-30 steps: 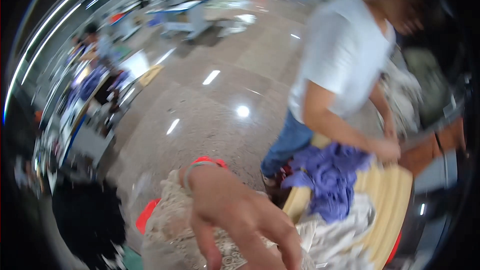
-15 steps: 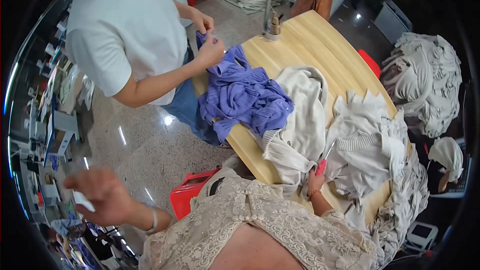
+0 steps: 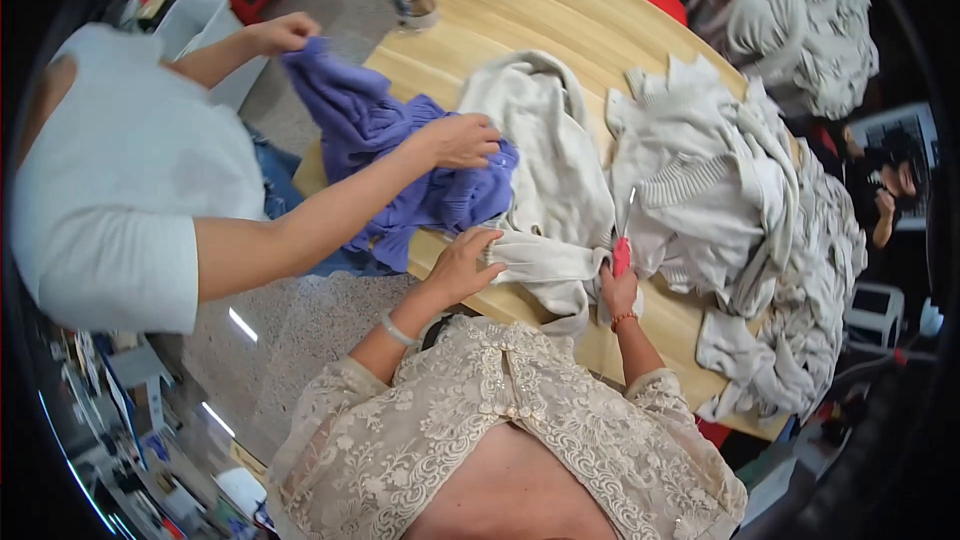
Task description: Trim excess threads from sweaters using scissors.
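My right hand (image 3: pixel 620 290) is closed round a pink-handled tool (image 3: pixel 622 256) with a slim metal end pointing away from me; its exact kind is unclear. It rests against the lower edge of a white knitted garment (image 3: pixel 540 160) spread on the table. My left hand (image 3: pixel 462 268) has its fingers apart, with nothing visible in it, close to that garment's ribbed left end. Beyond it lies a purple knitted garment (image 3: pixel 425 180). A co-worker's hands are on the purple garment: one lifts its far corner, the other presses on its right part.
A pile of off-white knitwear (image 3: pixel 700 170) covers the right side of the wooden table (image 3: pixel 500 0) and hangs over its edge. Another heap (image 3: pixel 790 20) stands beyond. A small pot of tools (image 3: pixel 420 10) is at the far edge. The co-worker (image 3: pixel 130 180) stands close on my left.
My left hand has come from the far left, off the table, to beside the white garment. The co-worker has spread the purple garment and reached across it. The view has shifted.
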Demonstrator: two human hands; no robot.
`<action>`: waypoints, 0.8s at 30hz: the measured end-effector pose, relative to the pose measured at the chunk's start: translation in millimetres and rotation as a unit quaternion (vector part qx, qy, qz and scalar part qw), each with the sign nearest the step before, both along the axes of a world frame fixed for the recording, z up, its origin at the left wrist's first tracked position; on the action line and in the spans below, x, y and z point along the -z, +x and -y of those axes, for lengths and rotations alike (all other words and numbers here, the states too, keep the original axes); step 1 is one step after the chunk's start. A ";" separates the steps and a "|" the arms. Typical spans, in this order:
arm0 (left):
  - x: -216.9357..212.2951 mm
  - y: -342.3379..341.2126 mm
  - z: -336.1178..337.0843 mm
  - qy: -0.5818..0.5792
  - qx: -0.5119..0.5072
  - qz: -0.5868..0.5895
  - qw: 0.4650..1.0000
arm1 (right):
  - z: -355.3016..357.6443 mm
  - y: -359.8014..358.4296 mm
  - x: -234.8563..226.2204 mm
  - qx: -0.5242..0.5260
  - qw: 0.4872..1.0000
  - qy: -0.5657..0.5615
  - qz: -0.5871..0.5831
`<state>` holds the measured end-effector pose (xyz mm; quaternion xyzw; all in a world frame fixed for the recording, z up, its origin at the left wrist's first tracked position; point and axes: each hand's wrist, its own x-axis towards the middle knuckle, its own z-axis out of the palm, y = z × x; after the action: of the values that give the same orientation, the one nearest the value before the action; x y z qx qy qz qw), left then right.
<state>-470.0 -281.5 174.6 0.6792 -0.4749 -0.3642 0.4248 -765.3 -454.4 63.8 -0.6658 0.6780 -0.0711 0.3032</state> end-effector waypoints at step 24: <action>71.1 39.2 -6.0 -0.055 0.285 0.513 0.808 | -40.7 -40.7 -43.6 -0.077 0.982 0.038 0.170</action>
<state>-430.8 -275.5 103.5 0.5771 -0.8150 -0.0409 0.0337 -806.0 -413.8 107.4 -0.6825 0.5653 -0.1334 0.4437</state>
